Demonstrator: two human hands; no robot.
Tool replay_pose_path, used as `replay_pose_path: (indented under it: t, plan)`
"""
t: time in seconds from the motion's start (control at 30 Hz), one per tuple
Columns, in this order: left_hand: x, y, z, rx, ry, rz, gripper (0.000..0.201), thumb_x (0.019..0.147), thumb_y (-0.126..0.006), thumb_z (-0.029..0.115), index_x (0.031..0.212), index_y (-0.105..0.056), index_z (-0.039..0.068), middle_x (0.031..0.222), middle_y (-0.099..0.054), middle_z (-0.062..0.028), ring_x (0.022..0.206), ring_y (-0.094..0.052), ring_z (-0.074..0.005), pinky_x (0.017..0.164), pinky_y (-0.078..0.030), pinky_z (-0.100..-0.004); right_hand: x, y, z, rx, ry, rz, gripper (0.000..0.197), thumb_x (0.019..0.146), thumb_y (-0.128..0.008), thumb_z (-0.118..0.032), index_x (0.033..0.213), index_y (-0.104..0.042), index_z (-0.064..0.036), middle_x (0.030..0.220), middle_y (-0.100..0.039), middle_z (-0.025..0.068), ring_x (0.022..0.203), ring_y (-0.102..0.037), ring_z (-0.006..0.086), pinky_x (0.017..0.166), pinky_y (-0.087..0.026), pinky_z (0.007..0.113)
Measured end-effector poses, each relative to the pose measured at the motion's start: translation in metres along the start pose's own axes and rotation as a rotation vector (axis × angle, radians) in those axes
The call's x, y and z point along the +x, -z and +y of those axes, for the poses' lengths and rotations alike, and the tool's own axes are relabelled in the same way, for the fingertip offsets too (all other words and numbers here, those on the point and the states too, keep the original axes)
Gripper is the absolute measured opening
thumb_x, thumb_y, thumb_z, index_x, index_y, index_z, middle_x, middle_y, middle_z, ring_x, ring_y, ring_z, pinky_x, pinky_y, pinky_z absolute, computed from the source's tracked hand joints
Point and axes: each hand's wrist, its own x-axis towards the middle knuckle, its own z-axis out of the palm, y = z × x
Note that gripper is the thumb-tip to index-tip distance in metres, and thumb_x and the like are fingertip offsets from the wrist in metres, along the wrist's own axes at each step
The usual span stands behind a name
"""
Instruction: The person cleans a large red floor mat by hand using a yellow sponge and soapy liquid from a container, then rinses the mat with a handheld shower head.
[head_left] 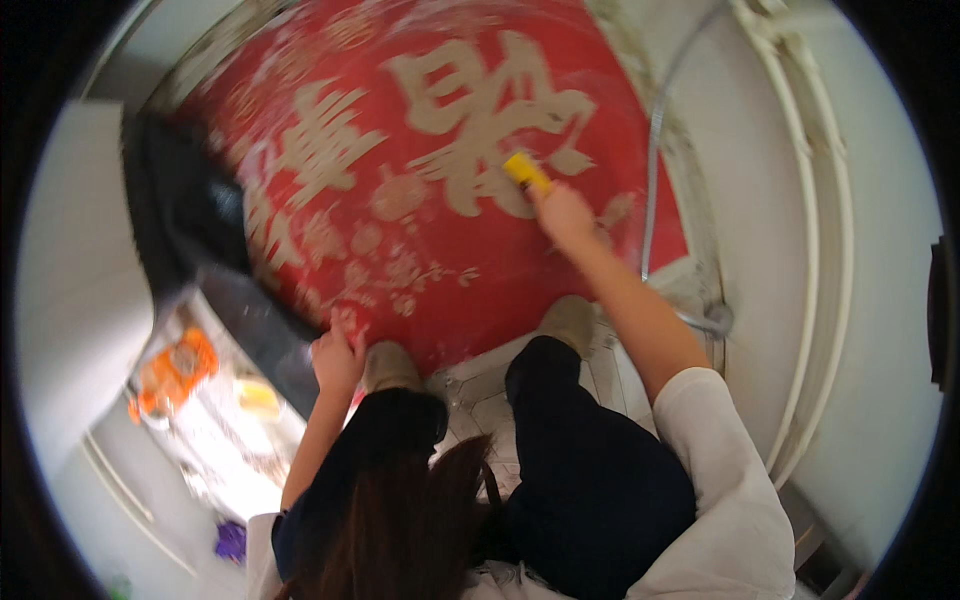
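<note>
A red mat (470, 260) with large beige written characters and flower patterns lies on the floor before my feet. Whitish streaks, like suds, mark parts of its surface. My right hand (563, 212) is closed around a yellow block-shaped tool (526, 172), held over the large characters; its underside is hidden, so whether it has bristles does not show. Down by the mat's near left edge is my left hand (338, 360), fingers apart and one stretched forward, with nothing visible in it. A dark, wet-looking sheet (185, 200) is bunched along the mat's left side, close to that hand.
A grey metal hose (655, 150) hangs across the mat's right side. White pipes (812, 230) run along the right wall. At left stand a white panel (80, 270), an orange container (178, 375) and a yellow item (258, 398). A purple packet (230, 541) lies lower down.
</note>
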Motion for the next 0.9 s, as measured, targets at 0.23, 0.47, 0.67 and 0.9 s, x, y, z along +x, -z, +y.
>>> replay_pose_path:
  t: [0.23,0.47,0.67,0.9]
  plan:
    - [0.081,0.005,0.066,0.021,-0.378,0.206,0.072,0.077,-0.055,0.04,0.13,-0.025,0.003,0.131,-0.027,-0.0228,0.119,-0.029,-0.0365,0.096,-0.026,-0.0448,-0.09,-0.019,0.031,-0.027,0.097,-0.28,0.043,0.08,-0.046,-0.046,0.086,-0.061,-0.0067,0.081,-0.062,0.0151,0.076,-0.06,0.031,0.066,-0.048,0.041]
    - [0.115,0.002,0.094,0.381,-0.304,-0.214,0.113,0.063,-0.059,0.062,0.134,0.006,0.002,0.139,0.008,-0.0234,0.129,0.005,-0.0361,0.1,-0.01,-0.0533,-0.081,0.016,0.209,0.18,-0.541,0.208,0.05,0.079,-0.044,-0.05,0.086,-0.061,-0.0028,0.082,-0.06,0.0201,0.081,-0.058,0.0364,0.068,-0.045,0.045]
    - [0.125,-0.007,0.1,0.478,-0.245,-0.286,0.117,0.061,-0.057,0.066,0.133,0.011,0.004,0.139,0.009,-0.0222,0.129,0.007,-0.0356,0.102,-0.005,-0.0503,-0.1,0.006,0.233,0.357,-0.794,0.255,0.053,0.081,-0.043,-0.05,0.087,-0.061,0.0003,0.083,-0.06,0.0225,0.083,-0.058,0.0369,0.069,-0.045,0.046]
    - [0.124,-0.001,0.106,0.537,-0.088,-0.381,0.121,0.059,-0.057,0.068,0.133,0.014,0.005,0.138,0.014,-0.0224,0.129,0.011,-0.0356,0.104,-0.001,-0.046,-0.12,0.0,0.144,0.315,-0.41,0.083,0.044,0.08,-0.046,-0.046,0.087,-0.06,-0.0041,0.083,-0.061,0.0171,0.078,-0.059,0.0321,0.067,-0.045,0.044]
